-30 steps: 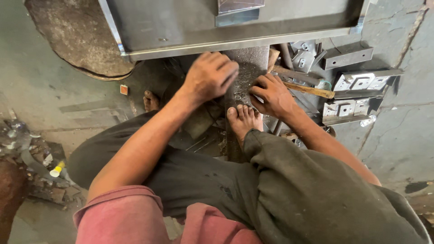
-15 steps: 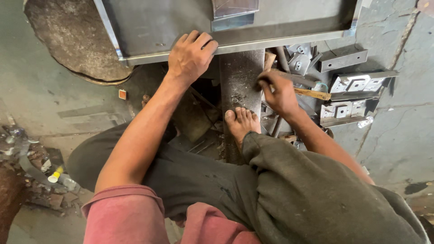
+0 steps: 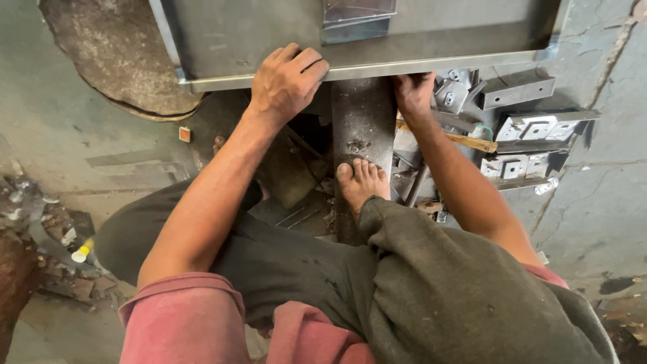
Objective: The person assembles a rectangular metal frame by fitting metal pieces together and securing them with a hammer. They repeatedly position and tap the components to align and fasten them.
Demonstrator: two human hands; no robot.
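A rough round slab (image 3: 111, 57) is seen on the floor at the upper left of the frame. Right of it, a large grey metal tray (image 3: 364, 34) spans the top of the frame. Its near rim is grasped left of centre by the left hand (image 3: 286, 81), fingers curled over the edge. At centre, a dark steel bar (image 3: 362, 121) runs down from under the tray, and a bare foot (image 3: 362, 183) is rested on it. The right hand (image 3: 412, 93) is pressed against the tray's underside just right of the bar; whether its grip is clenched cannot be told. Folded metal brackets (image 3: 532, 128) are piled at the right.
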